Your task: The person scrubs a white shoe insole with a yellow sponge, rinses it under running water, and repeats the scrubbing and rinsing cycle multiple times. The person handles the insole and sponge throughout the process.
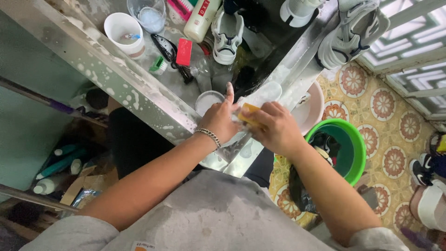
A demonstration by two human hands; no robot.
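My left hand (219, 119), with a metal bracelet on its wrist, holds a pale shoe sole or insole (261, 95) against the edge of the soapy metal table (116, 69). My right hand (274, 126) is closed on a yellow sponge (247, 113) and presses it on that pale piece. A small round white cup (207, 100) sits just beyond my left hand.
On the table stand a white sneaker (227, 35), a white mug (124, 32), a clear cup (147, 14), a white bottle (202, 18) and a red brush (184, 51). A green basin (355, 144) and pink basin (317, 109) sit on the patterned floor. More shoes hang at top right (353, 30).
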